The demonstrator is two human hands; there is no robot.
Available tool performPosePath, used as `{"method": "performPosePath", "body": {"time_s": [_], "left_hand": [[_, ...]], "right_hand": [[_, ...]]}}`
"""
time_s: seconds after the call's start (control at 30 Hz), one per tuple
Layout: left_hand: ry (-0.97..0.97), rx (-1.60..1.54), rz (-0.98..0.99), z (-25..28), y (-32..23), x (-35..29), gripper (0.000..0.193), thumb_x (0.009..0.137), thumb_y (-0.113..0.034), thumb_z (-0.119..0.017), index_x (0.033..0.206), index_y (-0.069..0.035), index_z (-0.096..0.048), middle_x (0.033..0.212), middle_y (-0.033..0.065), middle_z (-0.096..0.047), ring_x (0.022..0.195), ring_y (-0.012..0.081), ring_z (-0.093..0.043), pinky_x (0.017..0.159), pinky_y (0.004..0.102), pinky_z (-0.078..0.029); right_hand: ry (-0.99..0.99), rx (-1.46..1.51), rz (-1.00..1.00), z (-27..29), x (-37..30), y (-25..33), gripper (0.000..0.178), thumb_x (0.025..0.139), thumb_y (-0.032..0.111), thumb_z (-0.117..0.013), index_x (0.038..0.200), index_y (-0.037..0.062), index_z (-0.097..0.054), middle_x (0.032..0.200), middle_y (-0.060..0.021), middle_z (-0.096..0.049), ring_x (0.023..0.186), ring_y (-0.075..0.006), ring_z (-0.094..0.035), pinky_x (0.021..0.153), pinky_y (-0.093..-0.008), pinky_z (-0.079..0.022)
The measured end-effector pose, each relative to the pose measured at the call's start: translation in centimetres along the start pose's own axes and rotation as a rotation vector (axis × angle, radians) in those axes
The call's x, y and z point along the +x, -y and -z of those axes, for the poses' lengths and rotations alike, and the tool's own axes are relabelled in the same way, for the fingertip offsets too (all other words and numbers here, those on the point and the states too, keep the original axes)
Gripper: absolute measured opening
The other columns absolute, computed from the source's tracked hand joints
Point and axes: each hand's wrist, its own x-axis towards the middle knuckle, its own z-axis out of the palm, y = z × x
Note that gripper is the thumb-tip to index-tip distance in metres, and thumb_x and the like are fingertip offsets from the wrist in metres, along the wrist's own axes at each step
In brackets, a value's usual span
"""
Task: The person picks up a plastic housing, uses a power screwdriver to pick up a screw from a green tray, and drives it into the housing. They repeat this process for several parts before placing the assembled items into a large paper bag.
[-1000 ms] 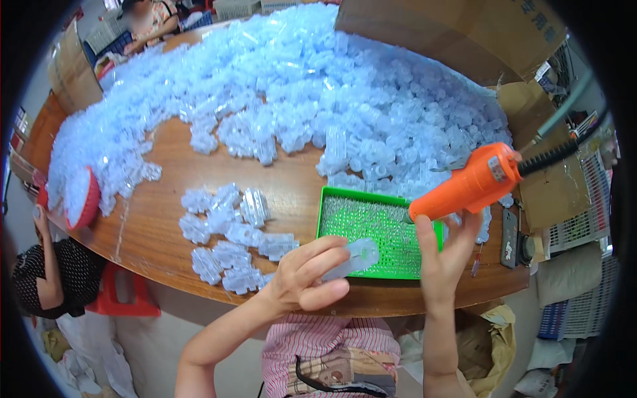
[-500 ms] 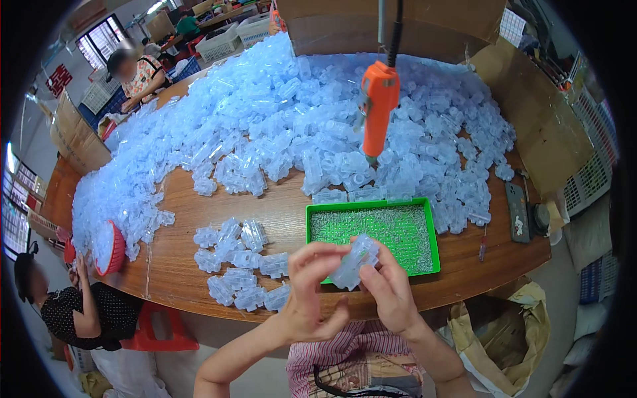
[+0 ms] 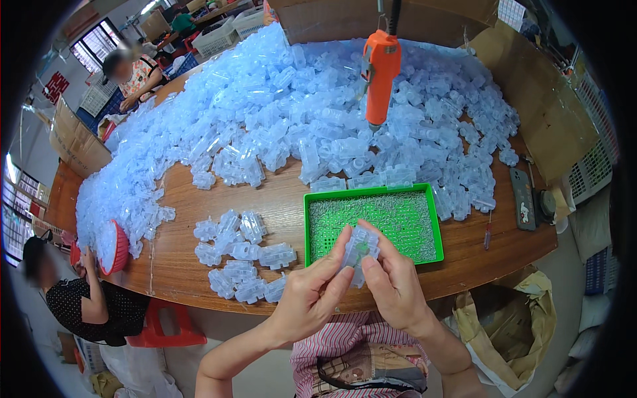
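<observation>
A clear, bluish plastic housing is held up in front of me, over the near edge of the green tray. My right hand grips its right side, thumb pressed on the near face. From the other side, the fingers and thumb of my left hand close on the housing's left edge. Small metal screws lie scattered across the tray's floor. Left of my hands, a small group of similar housings rests on the wooden table.
An orange electric screwdriver hangs above a large heap of clear housings. A phone and a small screwdriver lie at the right. An open sack stands below. Co-workers sit at the left beside a red basket.
My left hand, half-open and apart from the housing before, has closed on its left side. The housing is turned more upright. The whole view has shifted slightly.
</observation>
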Motion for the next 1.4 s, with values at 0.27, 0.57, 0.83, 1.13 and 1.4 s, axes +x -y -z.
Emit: {"method": "performPosePath", "body": {"time_s": [0.27,0.57,0.83,1.13,1.4], "left_hand": [[-0.017,0.0,-0.055,-0.3,0.8,0.1,0.05,0.091,-0.002,-0.052,0.138,0.004,-0.036,0.098,0.0161,-0.064,0.066,0.0084,-0.051,0.06,0.022,-0.044],[0.0,0.061,-0.065,-0.1,0.9,0.0,0.051,0.089,-0.001,-0.055,0.137,0.005,-0.037,0.108,0.0212,-0.062,0.066,0.012,-0.054,0.061,0.0236,-0.046],[0.058,0.079,-0.046,0.5,0.5,-0.5,0.061,0.082,-0.004,-0.066,0.136,0.005,-0.039,0.139,0.0229,-0.041,0.115,0.0325,-0.056,0.086,0.0346,-0.05],[0.024,-0.042,0.008,0.6,1.5,-1.6,0.053,0.079,-0.006,-0.07,0.125,0.002,-0.045,0.111,0.017,-0.063,0.097,0.0224,-0.066,0.08,0.0313,-0.054],[0.11,-0.149,0.092,0.9,0.9,-1.3,0.041,0.083,-0.007,-0.068,0.116,0.002,-0.047,0.097,0.012,-0.066,0.092,0.0165,-0.066,0.079,0.0298,-0.054]], "right_hand": [[-0.026,-0.059,0.006,-0.2,0.1,0.1,0.042,0.092,0.012,-0.045,0.13,-0.005,-0.041,0.077,-0.0133,-0.06,0.065,-0.0158,-0.054,0.061,-0.0319,-0.046],[-0.007,-0.069,-0.007,-0.2,0.4,0.3,0.041,0.094,0.016,-0.045,0.13,-0.0049,-0.041,0.082,-0.0137,-0.062,0.069,-0.0174,-0.057,0.065,-0.0319,-0.047],[0.092,-0.017,-0.055,-0.1,0.1,0.3,0.051,0.097,0.026,-0.048,0.135,-0.0055,-0.036,0.082,-0.0127,-0.06,0.074,-0.0167,-0.058,0.069,-0.0313,-0.046],[0.175,-0.15,0.147,2.2,0.7,-0.7,0.063,0.09,0.034,-0.061,0.137,-0.0017,-0.038,0.108,-0.0081,-0.056,0.102,-0.0145,-0.053,0.087,-0.028,-0.043],[0.143,0.441,-0.045,0.8,-0.8,-1.5,0.038,0.085,0.013,-0.069,0.116,-0.001,-0.05,0.107,-0.0063,-0.056,0.098,-0.0108,-0.053,0.087,-0.0254,-0.042]]}}
